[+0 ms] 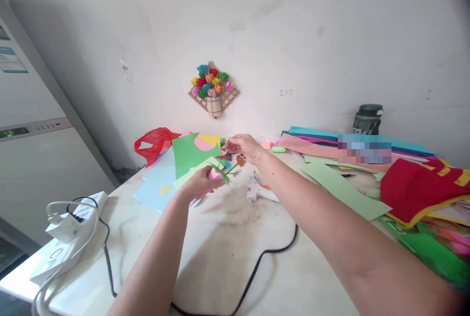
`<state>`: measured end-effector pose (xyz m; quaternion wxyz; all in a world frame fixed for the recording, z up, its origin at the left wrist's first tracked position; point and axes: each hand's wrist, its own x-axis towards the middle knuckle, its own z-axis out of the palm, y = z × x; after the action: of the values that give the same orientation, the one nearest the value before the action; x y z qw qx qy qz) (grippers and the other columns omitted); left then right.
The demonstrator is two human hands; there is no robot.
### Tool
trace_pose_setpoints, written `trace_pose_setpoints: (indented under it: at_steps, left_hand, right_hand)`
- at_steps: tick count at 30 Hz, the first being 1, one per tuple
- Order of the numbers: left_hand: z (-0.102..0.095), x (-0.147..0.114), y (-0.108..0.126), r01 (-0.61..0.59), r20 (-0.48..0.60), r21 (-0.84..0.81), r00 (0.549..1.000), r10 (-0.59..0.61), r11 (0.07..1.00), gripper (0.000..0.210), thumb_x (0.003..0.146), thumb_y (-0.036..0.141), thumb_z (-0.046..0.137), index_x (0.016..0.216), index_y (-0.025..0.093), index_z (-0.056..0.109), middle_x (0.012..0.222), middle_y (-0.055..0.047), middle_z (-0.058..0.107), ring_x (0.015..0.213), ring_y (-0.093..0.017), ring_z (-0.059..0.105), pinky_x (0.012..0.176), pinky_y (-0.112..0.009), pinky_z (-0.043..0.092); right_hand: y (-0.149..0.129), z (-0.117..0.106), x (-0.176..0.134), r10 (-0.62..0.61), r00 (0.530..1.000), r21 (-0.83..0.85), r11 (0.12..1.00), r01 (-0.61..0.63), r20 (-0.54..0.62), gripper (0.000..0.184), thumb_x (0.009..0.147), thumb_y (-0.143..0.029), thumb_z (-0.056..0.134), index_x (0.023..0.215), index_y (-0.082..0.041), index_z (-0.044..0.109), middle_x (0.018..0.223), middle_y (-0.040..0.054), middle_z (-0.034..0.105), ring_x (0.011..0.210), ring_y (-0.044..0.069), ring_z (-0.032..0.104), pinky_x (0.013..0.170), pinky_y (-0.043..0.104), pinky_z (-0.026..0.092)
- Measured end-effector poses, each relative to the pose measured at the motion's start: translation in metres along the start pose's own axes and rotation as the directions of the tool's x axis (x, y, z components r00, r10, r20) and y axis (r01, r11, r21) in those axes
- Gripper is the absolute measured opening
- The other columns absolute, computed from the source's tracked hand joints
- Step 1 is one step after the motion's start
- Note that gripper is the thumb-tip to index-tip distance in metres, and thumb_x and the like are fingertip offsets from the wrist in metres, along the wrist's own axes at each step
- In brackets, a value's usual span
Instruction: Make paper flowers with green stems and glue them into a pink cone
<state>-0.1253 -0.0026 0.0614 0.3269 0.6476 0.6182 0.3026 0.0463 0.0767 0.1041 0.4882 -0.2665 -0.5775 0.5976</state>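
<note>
My left hand [200, 182] is closed around a small paper flower craft [216, 174], with a pink base, green paper stems and leaves, and a red flower [240, 161] at one tip. Above and to the right of it, my right hand [244, 147] has its fingers drawn together in a pinch; whatever lies between them is too small to make out. A white glue gun [262, 192] rests on the table below my right forearm, its front part toward the wall hard to see. Green paper [187, 159] with a cut-out curve lies behind my left hand.
A black cord [257, 262] loops across the white table [216, 267]. On the left stands a power strip [79, 228] with plugs. Coloured sheets [312, 147], pale green paper [345, 191] and red cloth [414, 189] lie right. A red bag [156, 142] sits back left.
</note>
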Motion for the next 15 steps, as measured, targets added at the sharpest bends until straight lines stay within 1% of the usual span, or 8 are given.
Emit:
trace_pose_setpoints:
  at_steps: [2,3,6,8,11,12,13,15]
  left_hand:
    - [0.001,0.004,-0.004,0.029,-0.031,0.081,0.999,-0.027,0.996,0.045,0.059,0.049,0.062,0.089,0.018,0.052,0.073,-0.002,0.061,0.061,-0.015,0.059,0.051,-0.024,0.044]
    - [0.003,0.006,-0.006,0.046,-0.065,0.137,0.997,-0.037,0.989,0.044,0.059,0.049,0.062,0.088,0.018,0.052,0.075,-0.002,0.061,0.063,-0.015,0.058,0.052,-0.024,0.044]
    - [0.006,0.011,-0.012,0.110,-0.166,0.285,0.984,-0.064,0.952,0.043,0.055,0.046,0.065,0.086,0.019,0.053,0.085,-0.003,0.062,0.075,-0.018,0.058,0.058,-0.024,0.042]
    - [0.006,0.012,-0.015,0.165,-0.171,0.326,0.979,-0.114,0.931,0.048,0.050,0.047,0.067,0.088,0.020,0.054,0.091,-0.004,0.063,0.081,-0.020,0.058,0.062,-0.025,0.041]
    - [-0.002,0.010,-0.015,0.230,-0.120,0.372,0.973,-0.199,0.899,0.061,0.043,0.057,0.068,0.089,0.019,0.056,0.097,-0.008,0.063,0.085,-0.026,0.057,0.065,-0.028,0.041]
    - [-0.007,0.009,-0.015,0.228,-0.113,0.394,0.973,-0.199,0.890,0.064,0.041,0.061,0.067,0.089,0.019,0.057,0.098,-0.010,0.062,0.087,-0.028,0.057,0.066,-0.030,0.041]
    - [-0.012,0.009,-0.013,0.227,-0.137,0.417,0.973,-0.186,0.880,0.066,0.040,0.063,0.066,0.088,0.018,0.058,0.100,-0.012,0.062,0.090,-0.030,0.056,0.068,-0.031,0.041]
    - [-0.023,0.011,-0.009,0.198,-0.223,0.429,0.969,-0.110,0.881,0.067,0.043,0.065,0.063,0.090,0.017,0.059,0.103,-0.013,0.061,0.095,-0.031,0.054,0.072,-0.032,0.040]
  right_hand:
    - [0.005,0.006,0.007,0.017,1.000,-0.025,1.000,-0.017,0.006,0.019,0.075,-0.012,0.050,0.058,-0.012,0.058,0.059,0.0021,0.062,0.052,0.008,0.057,0.062,0.022,0.046]
    - [0.007,0.009,0.009,0.023,1.000,-0.029,0.999,-0.023,0.010,0.019,0.075,-0.012,0.050,0.058,-0.012,0.058,0.058,0.0018,0.062,0.052,0.008,0.057,0.062,0.022,0.046]
    - [0.015,0.015,0.016,0.050,0.999,-0.022,0.999,-0.050,0.007,0.019,0.075,-0.011,0.050,0.058,-0.012,0.057,0.057,0.0014,0.061,0.050,0.008,0.056,0.060,0.021,0.045]
    - [0.020,0.018,0.019,0.071,0.997,-0.020,0.997,-0.071,-0.003,0.020,0.076,-0.011,0.050,0.057,-0.012,0.056,0.056,0.0012,0.061,0.049,0.007,0.055,0.057,0.020,0.044]
    - [0.027,0.020,0.023,0.105,0.994,-0.029,0.994,-0.105,-0.009,0.021,0.077,-0.011,0.049,0.056,-0.012,0.055,0.054,0.0010,0.060,0.047,0.007,0.054,0.053,0.018,0.042]
    - [0.029,0.020,0.024,0.114,0.993,-0.031,0.993,-0.114,-0.008,0.022,0.077,-0.011,0.048,0.056,-0.013,0.055,0.053,0.0010,0.060,0.047,0.007,0.054,0.052,0.018,0.042]
    - [0.032,0.019,0.026,0.120,0.993,-0.031,0.992,-0.120,-0.005,0.022,0.077,-0.011,0.048,0.056,-0.013,0.055,0.053,0.0012,0.060,0.047,0.007,0.054,0.052,0.018,0.042]
    - [0.035,0.018,0.027,0.122,0.993,-0.025,0.992,-0.122,0.002,0.021,0.077,-0.011,0.048,0.056,-0.013,0.055,0.054,0.0013,0.060,0.048,0.007,0.054,0.052,0.019,0.042]
